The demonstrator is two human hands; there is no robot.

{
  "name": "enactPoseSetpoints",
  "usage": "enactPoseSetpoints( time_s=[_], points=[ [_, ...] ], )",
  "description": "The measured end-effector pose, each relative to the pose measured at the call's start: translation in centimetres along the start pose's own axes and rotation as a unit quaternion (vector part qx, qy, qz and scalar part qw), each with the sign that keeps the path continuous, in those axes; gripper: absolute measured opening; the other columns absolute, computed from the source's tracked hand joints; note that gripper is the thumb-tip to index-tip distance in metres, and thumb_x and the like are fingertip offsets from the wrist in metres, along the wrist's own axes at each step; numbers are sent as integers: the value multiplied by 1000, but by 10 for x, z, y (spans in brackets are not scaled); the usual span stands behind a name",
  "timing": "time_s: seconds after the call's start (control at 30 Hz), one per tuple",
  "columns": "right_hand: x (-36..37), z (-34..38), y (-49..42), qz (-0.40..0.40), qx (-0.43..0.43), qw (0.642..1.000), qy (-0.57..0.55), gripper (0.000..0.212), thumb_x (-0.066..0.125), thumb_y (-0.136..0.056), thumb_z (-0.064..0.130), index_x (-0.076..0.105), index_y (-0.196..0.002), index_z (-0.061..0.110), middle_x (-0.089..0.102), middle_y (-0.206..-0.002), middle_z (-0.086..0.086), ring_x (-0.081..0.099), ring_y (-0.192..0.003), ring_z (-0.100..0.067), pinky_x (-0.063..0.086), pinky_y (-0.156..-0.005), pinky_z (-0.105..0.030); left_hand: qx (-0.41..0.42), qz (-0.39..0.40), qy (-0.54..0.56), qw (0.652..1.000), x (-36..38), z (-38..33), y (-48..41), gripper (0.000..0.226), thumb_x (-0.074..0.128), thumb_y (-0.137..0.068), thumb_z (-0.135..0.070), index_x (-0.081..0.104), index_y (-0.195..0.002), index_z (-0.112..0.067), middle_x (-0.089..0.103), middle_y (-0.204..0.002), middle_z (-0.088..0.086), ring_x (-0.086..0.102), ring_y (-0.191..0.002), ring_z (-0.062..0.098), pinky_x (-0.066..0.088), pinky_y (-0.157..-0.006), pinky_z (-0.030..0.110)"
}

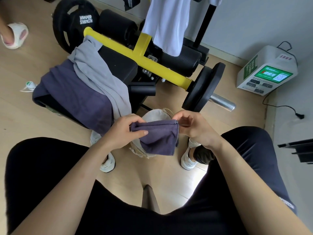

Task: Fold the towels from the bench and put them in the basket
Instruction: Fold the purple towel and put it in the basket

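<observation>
A small folded purple towel (159, 138) hangs between my hands, right above the pale woven basket (155, 115) on the floor between my feet. My left hand (125, 131) grips the towel's left end with thumb on top. My right hand (194, 126) pinches its upper right corner with curled fingers. On the black bench (122, 65) to the left lie a larger purple towel (74, 97) and a grey towel (96, 73) draped over it. A white towel (167, 24) hangs from the rack at the back.
A yellow bar (135, 60) with black weight plates (201, 87) crosses behind the basket. A white box with a green screen (267, 72) stands by the right wall, its cable trailing on the floor. Another person's slippered foot (13, 36) is at the top left.
</observation>
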State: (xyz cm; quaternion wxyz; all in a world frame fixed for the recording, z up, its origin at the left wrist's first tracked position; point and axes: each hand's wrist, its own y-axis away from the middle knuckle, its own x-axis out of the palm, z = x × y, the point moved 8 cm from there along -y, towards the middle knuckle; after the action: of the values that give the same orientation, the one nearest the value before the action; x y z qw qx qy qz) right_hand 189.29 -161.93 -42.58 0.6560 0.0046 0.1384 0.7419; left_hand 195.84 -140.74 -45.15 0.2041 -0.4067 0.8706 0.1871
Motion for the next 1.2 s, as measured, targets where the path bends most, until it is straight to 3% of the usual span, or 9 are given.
enactPoseSetpoints(
  time_s=[0.13,0.2,0.3,0.43,0.63,0.73,0.9,1.0,1.2],
  points=[
    [2,3,2,-10,17,999,-28,43,54,-78,-15,65,-116,2,70,-108,-11,66,-103,-16,52,-89,-26,10,-38,76,996,-6,-10,2,19,79,-87,-18,71,-101,-27,73,-91,-17,69,-93,8,53,-74,16],
    [12,8,4,-11,14,1000,-3,46,65,-78,-1,64,-122,13,68,-115,-12,64,-105,-16,51,-91,-26,23,-53,84,995,-6,-18,3,18,80,-86,-18,72,-102,-24,73,-92,-14,69,-94,9,53,-74,16],
    [25,17,3,-30,-38,985,167,50,86,-73,20,65,-119,23,70,-106,-1,64,-97,-15,53,-88,-32,44,-60,92,993,-3,-28,3,24,81,-82,-24,72,-103,-18,74,-95,-7,70,-95,13,57,-79,24],
    [34,24,-1,-24,-77,955,286,31,78,-80,39,69,-108,30,71,-97,11,63,-90,-11,53,-80,-39,55,-42,110,991,4,-33,4,37,80,-77,-37,72,-107,-17,75,-100,-5,71,-101,15,58,-85,28],
    [14,29,2,-84,-69,989,98,12,77,-85,10,72,-93,3,73,-86,-4,64,-77,-7,53,-73,-23,-34,13,121,992,14,-8,3,47,80,-71,-50,68,-112,-31,76,-106,-8,71,-104,11,60,-90,40],
    [-5,29,6,-133,-65,988,41,9,78,-84,5,72,-89,2,72,-80,10,64,-75,-3,51,-70,-19,-71,35,112,991,20,5,4,38,82,-73,-48,70,-106,-33,77,-104,-7,73,-102,17,59,-91,51],
    [-21,25,10,-200,-55,978,10,7,77,-84,6,73,-90,5,72,-84,-1,64,-75,-7,52,-70,-21,-77,-38,162,983,12,3,5,19,80,-86,-15,75,-105,-16,78,-96,8,72,-91,20,58,-87,45],
    [-30,21,13,-240,-50,969,-21,8,77,-85,7,73,-92,8,73,-86,-3,65,-76,-11,53,-71,-23,-100,-105,272,951,5,6,6,20,76,-87,-3,74,-104,-13,79,-91,1,70,-88,16,62,-78,31],
    [-33,21,14,-270,-56,960,-49,13,77,-85,5,71,-96,2,73,-88,-5,66,-79,-11,54,-74,-21,-135,-180,359,906,-1,18,9,18,77,-84,0,73,-100,-9,77,-95,12,71,-93,26,63,-80,32]
  ],
)
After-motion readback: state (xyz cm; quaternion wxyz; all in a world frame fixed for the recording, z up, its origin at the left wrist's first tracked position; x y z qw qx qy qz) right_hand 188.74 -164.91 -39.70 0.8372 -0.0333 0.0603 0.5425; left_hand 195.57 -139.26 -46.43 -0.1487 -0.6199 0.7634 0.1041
